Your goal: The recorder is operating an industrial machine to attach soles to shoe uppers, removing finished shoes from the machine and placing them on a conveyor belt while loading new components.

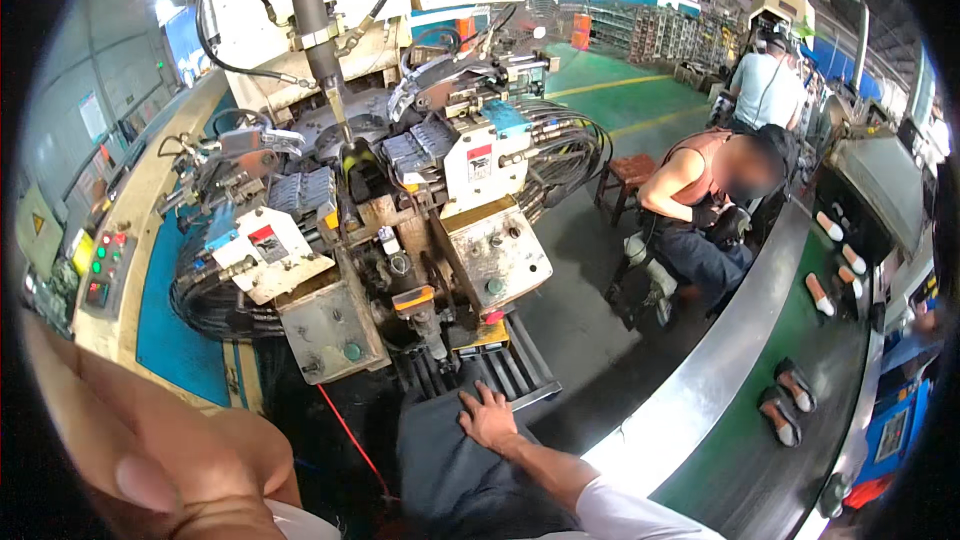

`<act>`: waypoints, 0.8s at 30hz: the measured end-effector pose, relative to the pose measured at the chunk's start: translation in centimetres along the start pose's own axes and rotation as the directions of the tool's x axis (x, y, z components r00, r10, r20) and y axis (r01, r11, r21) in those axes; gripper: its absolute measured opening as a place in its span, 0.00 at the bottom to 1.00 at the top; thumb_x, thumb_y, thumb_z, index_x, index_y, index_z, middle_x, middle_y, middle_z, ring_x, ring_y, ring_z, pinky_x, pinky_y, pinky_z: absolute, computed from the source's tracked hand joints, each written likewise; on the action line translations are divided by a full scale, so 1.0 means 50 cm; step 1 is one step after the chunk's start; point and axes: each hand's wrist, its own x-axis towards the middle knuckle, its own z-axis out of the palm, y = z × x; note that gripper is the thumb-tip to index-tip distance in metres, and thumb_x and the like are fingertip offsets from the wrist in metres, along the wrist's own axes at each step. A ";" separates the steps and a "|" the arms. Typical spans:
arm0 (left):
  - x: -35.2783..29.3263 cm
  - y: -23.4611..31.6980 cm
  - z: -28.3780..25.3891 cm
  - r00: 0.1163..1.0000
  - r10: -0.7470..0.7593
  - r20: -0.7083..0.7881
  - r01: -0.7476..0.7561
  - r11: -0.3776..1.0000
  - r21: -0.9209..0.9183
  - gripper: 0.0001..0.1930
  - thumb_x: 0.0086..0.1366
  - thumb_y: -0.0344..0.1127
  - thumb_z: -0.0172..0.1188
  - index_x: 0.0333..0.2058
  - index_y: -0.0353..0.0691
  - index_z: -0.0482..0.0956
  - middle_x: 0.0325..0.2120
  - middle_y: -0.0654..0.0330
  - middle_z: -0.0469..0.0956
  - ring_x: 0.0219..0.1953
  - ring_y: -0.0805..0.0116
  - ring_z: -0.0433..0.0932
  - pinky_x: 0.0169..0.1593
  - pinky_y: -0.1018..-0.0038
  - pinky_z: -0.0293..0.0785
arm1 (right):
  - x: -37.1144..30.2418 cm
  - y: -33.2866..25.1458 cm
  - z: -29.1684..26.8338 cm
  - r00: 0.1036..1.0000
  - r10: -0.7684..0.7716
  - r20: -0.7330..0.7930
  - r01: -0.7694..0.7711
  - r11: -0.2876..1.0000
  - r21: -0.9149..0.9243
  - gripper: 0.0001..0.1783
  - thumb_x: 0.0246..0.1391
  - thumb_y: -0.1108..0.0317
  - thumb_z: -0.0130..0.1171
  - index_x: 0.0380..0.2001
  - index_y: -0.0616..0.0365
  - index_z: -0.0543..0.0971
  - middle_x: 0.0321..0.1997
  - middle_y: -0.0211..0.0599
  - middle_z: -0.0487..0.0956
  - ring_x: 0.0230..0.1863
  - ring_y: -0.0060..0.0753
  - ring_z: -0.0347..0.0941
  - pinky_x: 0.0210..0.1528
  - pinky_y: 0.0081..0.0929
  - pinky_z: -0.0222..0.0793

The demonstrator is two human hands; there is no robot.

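Note:
My left hand looms large and very close at the lower left, raised beside the machine, its fingers bent. The dark rim cuts part of it off, so what it touches, if anything, is hidden. Stretched out flat, my right hand rests with spread fingers on the dark trouser leg over my knee; nothing is in it. Just ahead stands a large machine with two mirrored clamp units, hoses and a vertical cylinder. Under the cylinder's rod sits a dark, shoe-shaped piece.
A control panel with coloured buttons stands at the left. Along the right runs a conveyor carrying pale shoe-shaped pieces and dark shoes. A co-worker sits bent over beyond it; another person is farther back. A red stool stands nearby.

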 end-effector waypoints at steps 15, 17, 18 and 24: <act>-0.479 -0.237 -0.006 0.840 -0.540 -0.061 0.354 0.460 0.814 0.15 0.69 0.18 0.60 0.52 0.33 0.87 0.56 0.48 0.78 0.62 0.44 0.74 0.66 0.53 0.71 | -0.005 -0.009 -0.024 0.999 0.009 0.038 -0.014 0.989 0.144 0.34 0.68 0.46 0.59 0.75 0.35 0.75 0.85 0.46 0.60 0.77 0.70 0.62 0.78 0.63 0.61; -0.569 -0.278 -0.055 0.749 -0.653 -0.112 0.271 0.148 0.951 0.17 0.72 0.24 0.63 0.58 0.35 0.84 0.64 0.46 0.73 0.68 0.42 0.68 0.67 0.48 0.69 | -0.004 0.004 -0.020 0.999 0.022 0.025 -0.025 0.991 0.128 0.34 0.68 0.46 0.59 0.75 0.35 0.75 0.85 0.46 0.61 0.77 0.69 0.63 0.77 0.63 0.62; -0.620 -0.301 -0.093 0.751 -0.651 -0.112 0.267 0.144 0.953 0.17 0.72 0.24 0.63 0.58 0.35 0.84 0.64 0.46 0.73 0.68 0.42 0.68 0.67 0.48 0.69 | -0.006 0.001 -0.023 1.000 0.016 0.026 -0.019 0.991 0.131 0.34 0.68 0.46 0.59 0.75 0.35 0.75 0.85 0.46 0.61 0.77 0.69 0.63 0.77 0.63 0.62; -0.749 -0.399 -0.179 0.527 -0.798 -0.293 0.422 -0.054 0.905 0.24 0.78 0.36 0.65 0.68 0.36 0.76 0.72 0.43 0.64 0.75 0.39 0.58 0.70 0.45 0.68 | 0.001 0.012 -0.027 0.998 0.055 0.028 -0.058 0.990 0.130 0.34 0.68 0.45 0.59 0.75 0.35 0.74 0.85 0.46 0.62 0.75 0.67 0.65 0.78 0.60 0.62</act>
